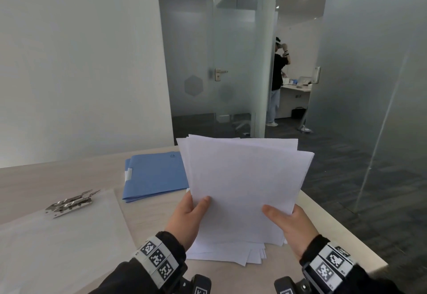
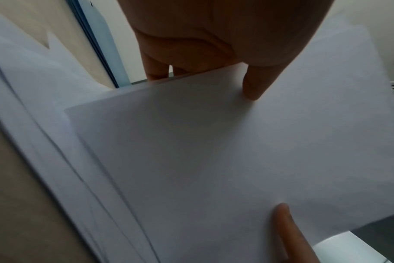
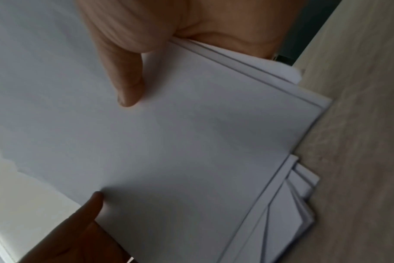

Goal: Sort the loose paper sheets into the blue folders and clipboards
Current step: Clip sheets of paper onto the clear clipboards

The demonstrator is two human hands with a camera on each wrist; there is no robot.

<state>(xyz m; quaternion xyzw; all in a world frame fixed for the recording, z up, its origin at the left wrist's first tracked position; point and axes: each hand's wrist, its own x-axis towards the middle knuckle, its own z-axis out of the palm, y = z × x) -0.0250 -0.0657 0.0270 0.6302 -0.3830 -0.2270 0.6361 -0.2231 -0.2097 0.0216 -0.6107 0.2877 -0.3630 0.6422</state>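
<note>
Currently both hands hold one stack of white sheets (image 1: 240, 187) tilted up over the table (image 1: 150, 215), near centre. Left hand (image 1: 188, 219) pinches the stack's lower left edge, thumb (image 2: 252, 83) on the front face, fingers behind. Right hand (image 1: 292, 226) pinches the lower right edge the same way, thumb (image 3: 126, 81) on front. Sheets in the stack are fanned and misaligned; count can't be read.

More loose sheets (image 1: 226, 252) lie flat on the table just under the held stack, near edge; several, exact count unclear.

Blue folders (image 1: 157, 174) lie closed, far left of the stack; two edges show, so it looks like two stacked. Contents not visible.

One clipboard (image 1: 69, 236) lies at the near left, pale or translucent, with a metal clip (image 1: 71, 202) at its far end. Can't tell whether any paper is under the clip.
</note>
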